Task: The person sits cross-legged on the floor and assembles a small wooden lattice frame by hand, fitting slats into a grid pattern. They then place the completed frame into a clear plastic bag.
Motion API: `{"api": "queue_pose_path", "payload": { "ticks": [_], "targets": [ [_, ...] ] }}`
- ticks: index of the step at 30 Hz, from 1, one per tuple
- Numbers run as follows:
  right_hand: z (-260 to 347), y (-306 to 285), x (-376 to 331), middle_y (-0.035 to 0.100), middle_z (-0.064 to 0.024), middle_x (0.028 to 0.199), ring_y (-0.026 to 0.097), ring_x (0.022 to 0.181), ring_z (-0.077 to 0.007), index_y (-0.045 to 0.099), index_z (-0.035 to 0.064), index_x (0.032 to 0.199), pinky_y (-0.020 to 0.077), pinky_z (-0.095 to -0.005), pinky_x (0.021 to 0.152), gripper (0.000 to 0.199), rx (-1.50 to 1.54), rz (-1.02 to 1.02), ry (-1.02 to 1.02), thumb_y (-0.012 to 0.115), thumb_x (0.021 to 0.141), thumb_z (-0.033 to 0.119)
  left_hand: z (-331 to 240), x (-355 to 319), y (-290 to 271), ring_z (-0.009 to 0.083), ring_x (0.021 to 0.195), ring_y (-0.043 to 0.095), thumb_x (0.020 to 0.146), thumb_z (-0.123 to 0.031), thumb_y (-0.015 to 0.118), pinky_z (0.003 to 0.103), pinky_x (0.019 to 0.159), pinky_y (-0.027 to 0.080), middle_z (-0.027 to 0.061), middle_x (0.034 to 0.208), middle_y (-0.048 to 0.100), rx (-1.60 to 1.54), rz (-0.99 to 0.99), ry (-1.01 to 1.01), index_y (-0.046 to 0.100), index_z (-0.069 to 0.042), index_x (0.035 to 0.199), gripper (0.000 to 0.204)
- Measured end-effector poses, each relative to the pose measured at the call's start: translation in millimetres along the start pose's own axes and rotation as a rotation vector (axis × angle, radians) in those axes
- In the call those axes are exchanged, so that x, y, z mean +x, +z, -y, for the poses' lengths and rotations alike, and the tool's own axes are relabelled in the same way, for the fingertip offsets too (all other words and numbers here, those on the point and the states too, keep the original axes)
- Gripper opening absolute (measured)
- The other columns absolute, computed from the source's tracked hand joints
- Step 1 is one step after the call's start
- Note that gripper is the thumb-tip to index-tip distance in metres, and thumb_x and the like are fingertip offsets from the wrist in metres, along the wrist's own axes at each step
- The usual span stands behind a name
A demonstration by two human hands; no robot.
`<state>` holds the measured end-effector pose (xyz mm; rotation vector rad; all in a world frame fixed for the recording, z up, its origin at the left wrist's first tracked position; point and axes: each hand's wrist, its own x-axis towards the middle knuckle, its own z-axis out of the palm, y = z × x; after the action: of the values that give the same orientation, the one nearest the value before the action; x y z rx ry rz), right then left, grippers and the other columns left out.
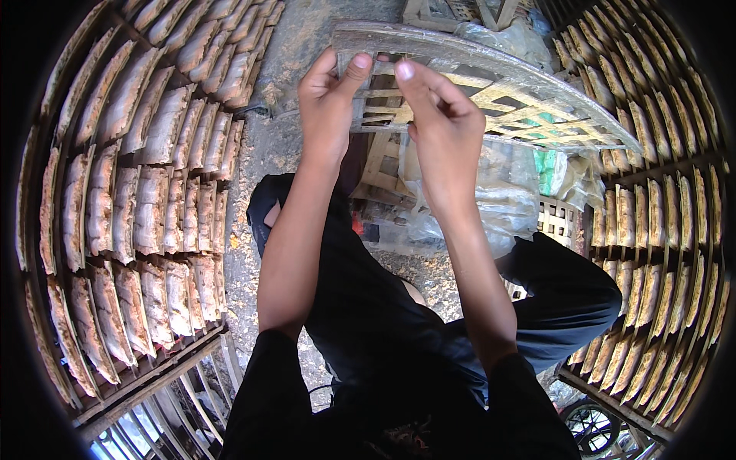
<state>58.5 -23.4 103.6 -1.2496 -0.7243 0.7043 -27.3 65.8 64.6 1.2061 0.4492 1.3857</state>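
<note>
My left hand [328,100] and my right hand [438,123] are raised in front of me at a flat bamboo lattice frame [529,96] covered with a thin translucent sheet. The left thumb and fingers pinch the frame's near edge at its left end. Beside them, the right hand's thumb and fingers press on the same edge. The frame tilts away to the right, its far end reaching toward the right rack. My dark-clothed legs are below.
Slatted racks of overlapping pale, orange-flecked slabs stand on the left [146,192] and the right [659,230]. Between them lie bare rough ground [261,153], crumpled clear plastic [491,207] and more bamboo frames [563,218]. A wheel [594,429] shows at lower right.
</note>
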Motion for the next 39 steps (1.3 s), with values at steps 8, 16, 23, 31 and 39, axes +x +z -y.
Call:
{"api": "queue_pose_path", "payload": {
  "ticks": [8,16,23,31,39],
  "targets": [
    [0,7,5,0.043,0.0089,0.060,0.031,0.053,-0.0013,0.072,-0.0009,0.101,0.0261,-0.0202,0.049,0.023,0.125,-0.082,-0.018,0.068,0.092,0.020,-1,1,1,0.0080,0.086,0.062,0.092,-0.017,0.067,0.023,0.079,0.048,0.0056,0.097,0.071,-0.006,-0.006,-0.017,0.065,-0.002,0.104,0.019],
    [-6,-21,-2,0.043,0.0064,0.058,0.030,0.054,-0.0019,0.069,-0.0027,0.096,0.0234,-0.0217,0.051,0.020,0.289,-0.422,-0.016,0.058,0.093,0.014,1,2,1,0.0110,0.088,0.065,0.092,-0.017,0.067,0.025,0.081,0.050,0.0105,0.100,0.072,0.006,-0.011,-0.006,0.065,0.000,0.104,0.020],
    [-110,-127,-98,0.067,-0.0117,0.081,0.063,0.066,-0.0260,0.071,0.0111,0.088,0.0497,-0.0351,0.058,0.009,-1.062,0.663,-0.033,0.074,0.079,0.011,0,0,0,0.0125,0.087,0.066,0.092,-0.018,0.067,0.025,0.080,0.052,0.0110,0.099,0.072,-0.015,-0.002,-0.021,0.065,0.000,0.106,0.023],
    [-38,-129,-14,0.051,0.0010,0.064,0.047,0.056,-0.0092,0.066,0.0005,0.113,0.0398,-0.0279,0.053,0.027,-0.439,-0.179,-0.154,0.068,0.090,0.014,1,-1,-4,0.0078,0.085,0.060,0.092,-0.020,0.067,0.023,0.081,0.046,0.0061,0.096,0.070,0.012,-0.014,0.010,0.065,-0.002,0.100,0.019],
    [-8,-113,31,0.035,0.0072,0.062,0.031,0.058,-0.0040,0.057,0.0002,0.130,0.0313,-0.0226,0.056,0.047,0.064,-0.258,-0.035,0.068,0.092,0.026,9,2,-16,0.0138,0.103,0.057,0.093,-0.018,0.066,0.031,0.099,0.037,0.0068,0.105,0.066,0.021,0.008,-0.015,0.062,-0.003,0.100,0.017]
  ]
}}
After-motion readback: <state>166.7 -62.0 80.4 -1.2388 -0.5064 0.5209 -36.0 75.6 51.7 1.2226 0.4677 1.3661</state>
